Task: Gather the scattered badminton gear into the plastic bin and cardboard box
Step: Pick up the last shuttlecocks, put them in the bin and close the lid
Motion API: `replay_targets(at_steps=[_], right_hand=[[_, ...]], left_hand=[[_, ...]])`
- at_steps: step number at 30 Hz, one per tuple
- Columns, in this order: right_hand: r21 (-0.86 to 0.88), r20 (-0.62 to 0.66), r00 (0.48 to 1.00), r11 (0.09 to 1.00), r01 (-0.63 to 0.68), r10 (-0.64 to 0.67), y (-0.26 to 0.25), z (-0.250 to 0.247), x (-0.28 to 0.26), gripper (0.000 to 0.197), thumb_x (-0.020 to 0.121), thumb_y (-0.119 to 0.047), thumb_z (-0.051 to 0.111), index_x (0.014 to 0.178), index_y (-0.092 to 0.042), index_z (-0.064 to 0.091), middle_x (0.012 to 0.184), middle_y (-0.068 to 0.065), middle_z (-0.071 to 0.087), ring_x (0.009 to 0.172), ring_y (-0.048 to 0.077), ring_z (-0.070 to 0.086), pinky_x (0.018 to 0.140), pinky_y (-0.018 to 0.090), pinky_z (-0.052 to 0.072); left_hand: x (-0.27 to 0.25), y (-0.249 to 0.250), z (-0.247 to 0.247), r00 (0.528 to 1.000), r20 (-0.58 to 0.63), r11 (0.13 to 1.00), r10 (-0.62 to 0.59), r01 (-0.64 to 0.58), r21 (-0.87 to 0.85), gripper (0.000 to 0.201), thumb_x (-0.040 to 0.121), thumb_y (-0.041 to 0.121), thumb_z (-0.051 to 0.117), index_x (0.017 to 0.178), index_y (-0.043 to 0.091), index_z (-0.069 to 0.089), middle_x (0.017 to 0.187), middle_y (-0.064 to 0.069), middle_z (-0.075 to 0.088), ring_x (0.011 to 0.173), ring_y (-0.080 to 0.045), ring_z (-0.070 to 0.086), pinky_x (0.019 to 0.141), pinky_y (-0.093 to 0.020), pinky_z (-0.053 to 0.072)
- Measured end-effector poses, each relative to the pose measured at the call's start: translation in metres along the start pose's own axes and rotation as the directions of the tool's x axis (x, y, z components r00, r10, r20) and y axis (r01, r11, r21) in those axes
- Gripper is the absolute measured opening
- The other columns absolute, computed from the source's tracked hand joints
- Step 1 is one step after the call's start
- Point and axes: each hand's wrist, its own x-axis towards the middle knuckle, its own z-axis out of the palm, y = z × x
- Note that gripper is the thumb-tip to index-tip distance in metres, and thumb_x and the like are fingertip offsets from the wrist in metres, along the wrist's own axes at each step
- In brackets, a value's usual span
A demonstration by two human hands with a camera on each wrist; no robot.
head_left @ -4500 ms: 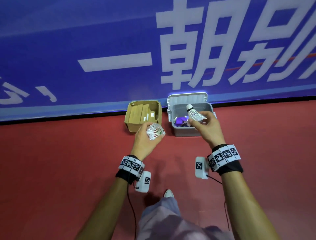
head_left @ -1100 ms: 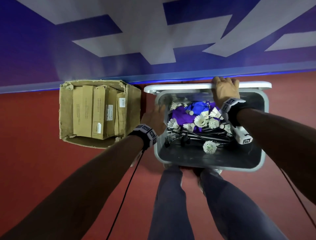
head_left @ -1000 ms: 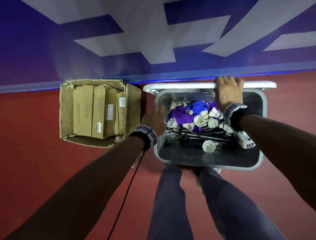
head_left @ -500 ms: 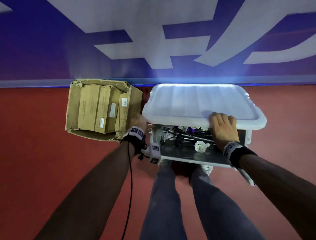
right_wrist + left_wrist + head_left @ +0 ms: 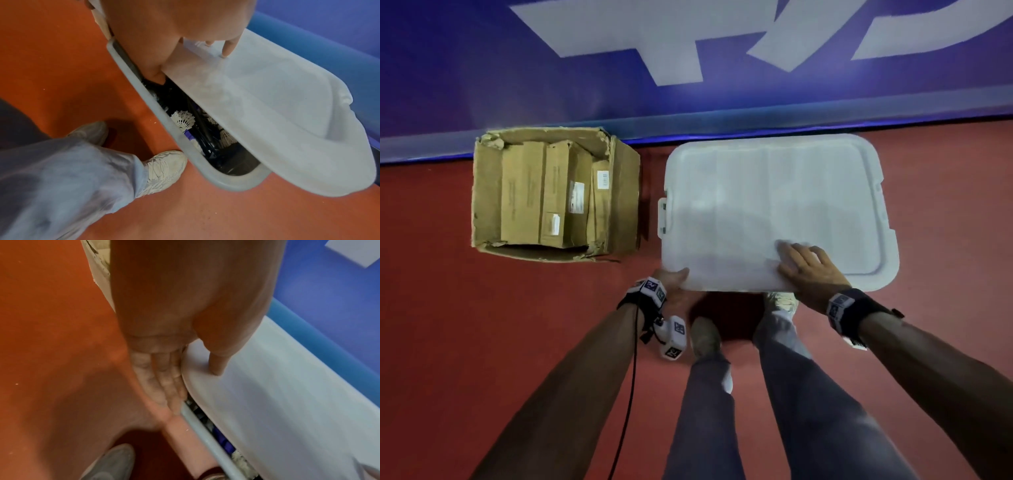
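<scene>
A white plastic lid (image 5: 774, 205) lies almost flat over the grey plastic bin, whose rim (image 5: 164, 123) shows under a narrow gap at the near edge. White shuttlecocks (image 5: 183, 120) and dark racket parts are visible through that gap. My left hand (image 5: 671, 279) pinches the lid's near-left corner, thumb on top and fingers (image 5: 164, 382) along the edge beneath. My right hand (image 5: 808, 270) holds the near edge, fingers on top and thumb under it. The open cardboard box (image 5: 626, 205) stands to the left, holding long brown cartons (image 5: 534, 192).
A blue banner wall (image 5: 688, 102) runs right behind the box and the bin. Red floor (image 5: 482, 325) spreads around them. My legs and shoes (image 5: 703, 335) stand just in front of the bin, one white shoe (image 5: 162, 168) close to its rim.
The lid has swung from upright at the back down over the bin. My right hand came forward with it. My left hand went from the bin's left rim to the lid's corner.
</scene>
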Motion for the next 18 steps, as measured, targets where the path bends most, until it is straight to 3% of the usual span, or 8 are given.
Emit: replay_targets(at_steps=[2,4,7,9,12,15,18], right_hand=[[-0.025,0.023,0.999,0.999,0.022,-0.022,-0.008,0.011,0.0,0.063,0.061,-0.018,0.072,0.123,-0.018,0.063,0.157,0.021,0.039,0.133,0.041,0.046,0.103,0.056,0.039],[-0.065,0.047,0.996,0.995,0.076,-0.074,-0.019,0.018,0.006,0.052,0.061,-0.025,0.083,0.111,-0.015,0.069,0.145,0.023,0.052,0.119,0.039,0.058,0.094,0.055,0.048],[-0.057,0.013,0.995,0.993,0.101,-0.101,-0.03,0.021,0.026,0.062,0.059,-0.036,0.093,0.111,-0.013,0.071,0.14,0.024,0.057,0.111,0.04,0.063,0.084,0.052,0.054],[0.023,-0.034,0.999,1.0,0.02,-0.02,-0.035,0.013,0.047,0.071,0.072,-0.042,0.086,0.133,-0.015,0.06,0.155,0.023,0.042,0.129,0.041,0.053,0.096,0.054,0.05],[0.127,-0.028,0.993,0.986,-0.112,0.116,-0.046,0.004,0.083,0.09,0.086,-0.058,0.069,0.158,-0.03,0.024,0.171,0.012,0.001,0.154,0.039,0.016,0.117,0.06,0.028],[0.142,0.016,0.984,0.973,-0.179,0.179,-0.056,0.001,0.117,0.111,0.076,-0.074,0.068,0.16,-0.043,0.001,0.169,0.007,-0.02,0.156,0.041,-0.001,0.115,0.068,0.02],[0.187,0.084,0.968,0.95,-0.249,0.238,-0.07,0.003,0.138,0.127,0.07,-0.081,0.068,0.156,-0.047,-0.019,0.165,0.004,-0.033,0.154,0.043,-0.017,0.112,0.076,0.011]], left_hand=[[-0.003,-0.015,0.006,1.0,0.009,0.999,-0.028,0.028,0.023,0.077,0.076,0.067,0.074,0.118,0.003,0.068,0.11,-0.012,0.076,0.098,-0.032,0.074,0.095,-0.045,0.058],[-0.014,-0.02,0.008,1.0,0.002,0.998,-0.017,0.017,0.061,0.056,0.092,0.056,0.066,0.107,0.002,0.069,0.099,-0.013,0.076,0.087,-0.032,0.074,0.084,-0.04,0.058],[-0.018,-0.026,0.011,0.997,-0.012,0.954,0.076,-0.069,0.291,0.042,0.1,0.038,0.059,0.124,0.003,0.064,0.119,-0.018,0.071,0.106,-0.036,0.072,0.094,-0.042,0.058],[-0.012,-0.029,0.011,0.992,-0.049,0.941,0.115,-0.093,0.325,0.048,0.095,0.042,0.058,0.128,0.007,0.055,0.124,-0.019,0.068,0.108,-0.037,0.07,0.095,-0.044,0.057],[-0.003,-0.03,0.008,0.982,-0.082,0.93,0.172,-0.135,0.342,0.064,0.096,0.044,0.063,0.142,0.005,0.042,0.139,-0.016,0.06,0.124,-0.037,0.061,0.101,-0.038,0.049],[0.01,-0.032,0.006,0.978,-0.06,0.928,0.2,-0.17,0.33,0.073,0.093,0.043,0.072,0.144,0.004,0.038,0.136,-0.012,0.063,0.123,-0.032,0.062,0.1,-0.035,0.049],[0.02,-0.03,0.002,0.987,0.003,0.946,0.158,-0.153,0.287,0.069,0.089,0.042,0.076,0.137,0.005,0.042,0.119,-0.011,0.071,0.104,-0.032,0.072,0.09,-0.039,0.06]])
